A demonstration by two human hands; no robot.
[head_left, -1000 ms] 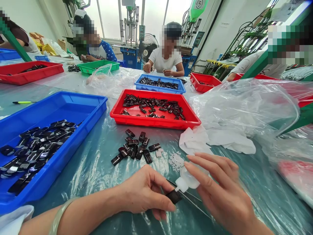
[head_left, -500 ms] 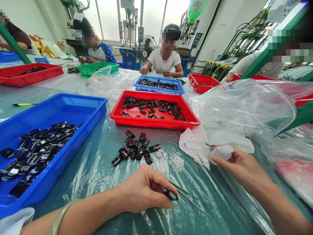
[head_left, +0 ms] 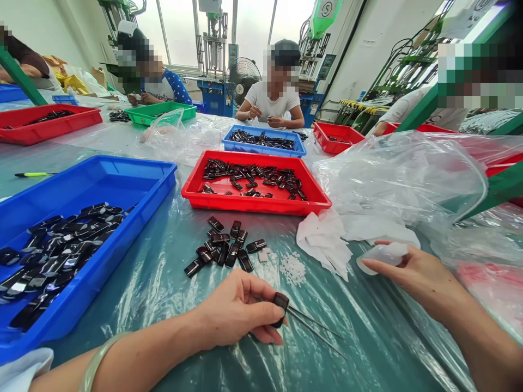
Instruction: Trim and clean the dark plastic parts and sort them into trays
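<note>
My left hand (head_left: 245, 310) is closed, pinching a small glossy black plastic part (head_left: 280, 306) between thumb and fingers. Behind that hand, a pair of thin metal tweezers (head_left: 316, 329) slants down to the right; their other end is hidden, so I cannot tell whether they are held. My right hand (head_left: 412, 267) grips a rounded, translucent white plastic object (head_left: 382, 257) whose kind is unclear. Beyond the left hand lies a loose pile of black parts (head_left: 229, 247), with tiny white pieces (head_left: 292, 268) beside them. White crumpled tissue (head_left: 322, 242) sits between the pieces and my right hand.
A blue tray (head_left: 163, 177) of black parts stands at left, a red tray (head_left: 253, 204) ahead. Clear plastic bags (head_left: 400, 174) spread over the right side. Co-workers sit across the table, one behind a smaller blue tray (head_left: 261, 150). Plastic sheeting covers the table.
My left hand has turned the black part from its pale round end to its dark glossy face. My right hand has shifted slightly right with the white object, away from the tissue.
</note>
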